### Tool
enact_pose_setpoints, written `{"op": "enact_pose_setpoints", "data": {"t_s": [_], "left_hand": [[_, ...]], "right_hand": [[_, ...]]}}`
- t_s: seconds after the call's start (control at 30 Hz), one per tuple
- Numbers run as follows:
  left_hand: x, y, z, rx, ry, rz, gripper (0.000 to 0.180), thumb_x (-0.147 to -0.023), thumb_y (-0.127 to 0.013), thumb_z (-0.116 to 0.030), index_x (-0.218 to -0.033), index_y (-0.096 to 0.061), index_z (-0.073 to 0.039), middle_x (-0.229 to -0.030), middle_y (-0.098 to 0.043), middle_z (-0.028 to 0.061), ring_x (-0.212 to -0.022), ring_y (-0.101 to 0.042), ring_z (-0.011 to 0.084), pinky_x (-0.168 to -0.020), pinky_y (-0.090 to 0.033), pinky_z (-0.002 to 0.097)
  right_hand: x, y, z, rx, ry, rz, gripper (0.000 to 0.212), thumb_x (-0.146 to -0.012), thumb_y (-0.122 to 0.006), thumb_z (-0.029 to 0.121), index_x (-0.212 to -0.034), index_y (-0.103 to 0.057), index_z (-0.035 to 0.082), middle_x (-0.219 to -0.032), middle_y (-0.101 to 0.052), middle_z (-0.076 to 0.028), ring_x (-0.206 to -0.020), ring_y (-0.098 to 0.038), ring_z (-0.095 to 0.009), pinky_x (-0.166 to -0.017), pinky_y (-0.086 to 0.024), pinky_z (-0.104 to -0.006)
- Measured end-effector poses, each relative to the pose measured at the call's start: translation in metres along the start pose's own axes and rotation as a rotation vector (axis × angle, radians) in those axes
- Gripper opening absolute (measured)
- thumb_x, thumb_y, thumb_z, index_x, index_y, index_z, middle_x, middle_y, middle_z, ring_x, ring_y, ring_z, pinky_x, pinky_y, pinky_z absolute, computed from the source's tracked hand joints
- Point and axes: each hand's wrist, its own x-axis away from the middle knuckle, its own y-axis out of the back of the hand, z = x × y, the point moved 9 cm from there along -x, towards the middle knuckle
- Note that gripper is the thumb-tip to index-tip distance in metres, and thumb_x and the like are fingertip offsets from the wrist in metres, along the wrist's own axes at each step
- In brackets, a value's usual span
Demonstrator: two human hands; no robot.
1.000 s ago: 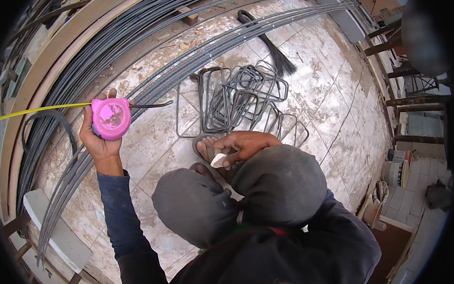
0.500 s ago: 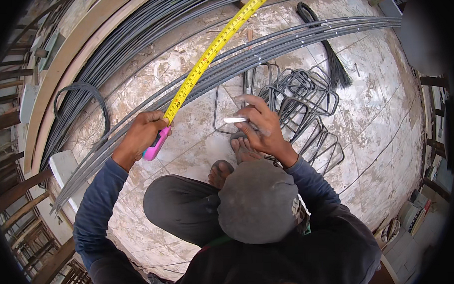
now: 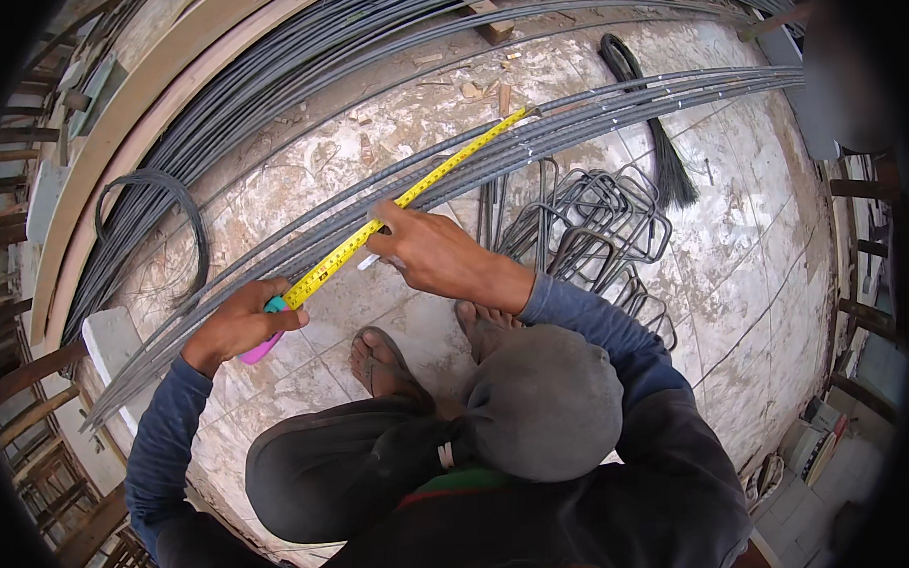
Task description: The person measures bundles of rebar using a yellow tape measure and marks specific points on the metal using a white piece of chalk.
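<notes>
My left hand (image 3: 241, 325) grips a pink and teal tape measure (image 3: 262, 349). Its yellow blade (image 3: 460, 158) runs up and to the right along a bundle of ribbed steel bars (image 3: 609, 108), and the hooked end rests at the bars. Partway along, the fingers of my right hand (image 3: 438, 252) are closed at the blade, thumb and fingers pressed together over it. A white chalk-like stick (image 3: 367, 262) pokes out from under the right hand. Bent steel stirrups (image 3: 592, 219) lie in a pile beyond my right forearm.
A bundle of thin black tie wire (image 3: 671, 166) lies right of the bars. More long bars (image 3: 238, 106) are stacked at the upper left beside a wooden plank (image 3: 77, 232), with a wire loop (image 3: 151, 179) on them. A white block (image 3: 116, 341) sits under the bar ends.
The blade has come down onto the bars, its end now in view. My right hand has moved left from near the stirrups to the blade. My left hand has shifted left and down.
</notes>
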Motion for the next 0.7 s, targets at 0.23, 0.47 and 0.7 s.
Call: {"op": "enact_pose_setpoints", "data": {"t_s": [0.23,0.47,0.7], "left_hand": [[0.02,0.04,-0.015,-0.326,-0.281,-0.071,0.068,-0.071,-0.082,-0.016,-0.132,-0.057,0.0,-0.124,-0.063,0.0218,-0.115,-0.062,0.035,-0.101,-0.046,0.0386],[0.018,0.055,-0.004,-0.233,-0.523,-0.016,0.06,-0.062,-0.083,-0.011,-0.119,-0.066,-0.001,-0.117,-0.066,0.0163,-0.11,-0.064,0.0309,-0.1,-0.047,0.0349],[0.004,0.084,-0.006,-0.266,-0.507,-0.149,0.048,-0.061,-0.078,-0.01,-0.107,-0.071,0.0,-0.103,-0.069,0.016,-0.097,-0.067,0.0291,-0.092,-0.05,0.0339]], "right_hand": [[-0.013,-0.017,0.007,-0.128,-0.042,-0.094,0.028,-0.082,-0.073,0.004,-0.108,-0.065,0.004,-0.12,-0.054,-0.019,-0.095,-0.065,-0.041,-0.077,-0.056,-0.047],[-0.029,-0.012,0.005,-0.239,-0.077,-0.115,0.026,-0.08,-0.076,0.006,-0.106,-0.071,0.007,-0.138,-0.056,-0.017,-0.106,-0.065,-0.04,-0.087,-0.055,-0.0455],[-0.016,0.031,0.026,-0.224,-0.063,-0.069,0.025,-0.079,-0.077,0.003,-0.103,-0.072,0.008,-0.151,-0.048,-0.018,-0.108,-0.067,-0.038,-0.086,-0.056,-0.0426]]}}
